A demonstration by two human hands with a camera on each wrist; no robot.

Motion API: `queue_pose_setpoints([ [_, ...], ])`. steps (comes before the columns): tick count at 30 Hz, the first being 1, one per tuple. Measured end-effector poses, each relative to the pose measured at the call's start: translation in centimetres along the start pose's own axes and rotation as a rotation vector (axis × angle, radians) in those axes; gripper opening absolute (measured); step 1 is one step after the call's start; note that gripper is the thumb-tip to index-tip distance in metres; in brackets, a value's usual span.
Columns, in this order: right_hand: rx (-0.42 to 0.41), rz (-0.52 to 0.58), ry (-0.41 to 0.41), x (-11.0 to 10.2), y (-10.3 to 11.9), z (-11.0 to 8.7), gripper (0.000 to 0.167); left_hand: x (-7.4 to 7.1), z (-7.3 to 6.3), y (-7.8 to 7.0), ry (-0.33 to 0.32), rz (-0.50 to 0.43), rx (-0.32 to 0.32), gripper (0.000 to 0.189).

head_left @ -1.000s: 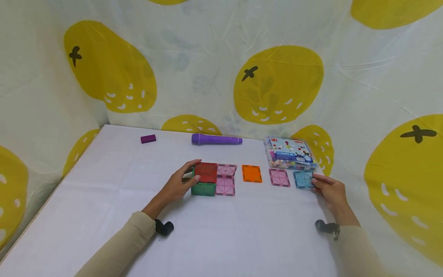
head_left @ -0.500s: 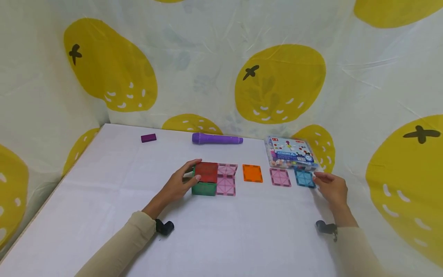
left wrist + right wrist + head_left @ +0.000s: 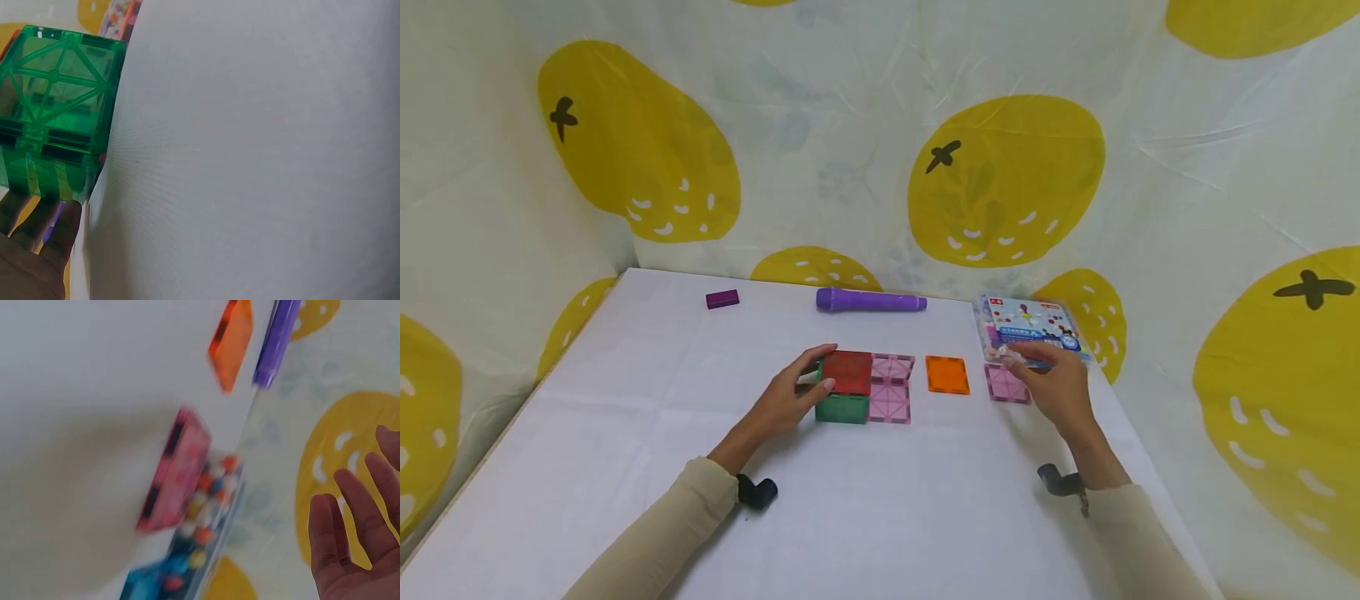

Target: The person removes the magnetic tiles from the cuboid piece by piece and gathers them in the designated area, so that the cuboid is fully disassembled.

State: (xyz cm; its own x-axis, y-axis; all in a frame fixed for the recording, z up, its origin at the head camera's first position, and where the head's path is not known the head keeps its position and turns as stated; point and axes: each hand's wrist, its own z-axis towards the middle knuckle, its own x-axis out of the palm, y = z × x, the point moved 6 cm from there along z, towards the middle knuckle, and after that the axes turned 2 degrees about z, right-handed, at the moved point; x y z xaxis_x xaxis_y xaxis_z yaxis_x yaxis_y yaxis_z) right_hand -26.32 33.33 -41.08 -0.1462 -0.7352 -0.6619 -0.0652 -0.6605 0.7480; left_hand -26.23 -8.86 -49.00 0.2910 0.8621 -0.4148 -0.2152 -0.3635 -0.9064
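My left hand [image 3: 778, 396] grips a small box of magnetic tiles, with a red tile [image 3: 848, 372] on top and green tiles [image 3: 53, 81] at its sides. Fingers [image 3: 62, 234] lie against the green side in the left wrist view. Two pink tiles [image 3: 889, 403] adjoin the box's right side, the rear one tilted up. My right hand [image 3: 1060, 387] hovers over a loose pink tile [image 3: 1002, 385]; nothing shows between its fingers in the right wrist view. A blue tile [image 3: 142, 584] lies beyond, mostly hidden by that hand in the head view. An orange tile [image 3: 947, 375] lies flat between.
A clear case [image 3: 1033, 321] of small coloured beads or balls stands at the back right. Along the back lie a purple microphone-shaped object [image 3: 871, 301] and a dark purple block [image 3: 722, 299]. A patterned cloth [image 3: 850, 167] hangs behind the white table [image 3: 880, 517].
My right hand has left the blue tile, which lies on the table, and moved left to above the loose pink tile. The left hand keeps its hold on the box.
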Motion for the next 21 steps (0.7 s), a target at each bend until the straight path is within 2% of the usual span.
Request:
queue_pose_setpoints([
  [4,-0.045,0.04,0.051,2.4,2.6,-0.2,0.038,0.0,0.0,0.0,0.0,0.0,0.0,0.064],
  [10,-0.169,0.048,0.124,6.3,5.8,-0.4,0.036,0.1,0.0,0.0,-0.001,-0.005,0.013,0.064],
  [15,-0.217,0.04,0.196,9.3,7.1,-0.4,0.03,0.1,0.0,-0.1,0.002,-0.009,0.014,0.063],
  [21,-0.311,-0.033,0.263,12.5,8.4,-0.2,0.022,0.1,0.0,-0.1,0.003,-0.01,0.005,0.061],
])
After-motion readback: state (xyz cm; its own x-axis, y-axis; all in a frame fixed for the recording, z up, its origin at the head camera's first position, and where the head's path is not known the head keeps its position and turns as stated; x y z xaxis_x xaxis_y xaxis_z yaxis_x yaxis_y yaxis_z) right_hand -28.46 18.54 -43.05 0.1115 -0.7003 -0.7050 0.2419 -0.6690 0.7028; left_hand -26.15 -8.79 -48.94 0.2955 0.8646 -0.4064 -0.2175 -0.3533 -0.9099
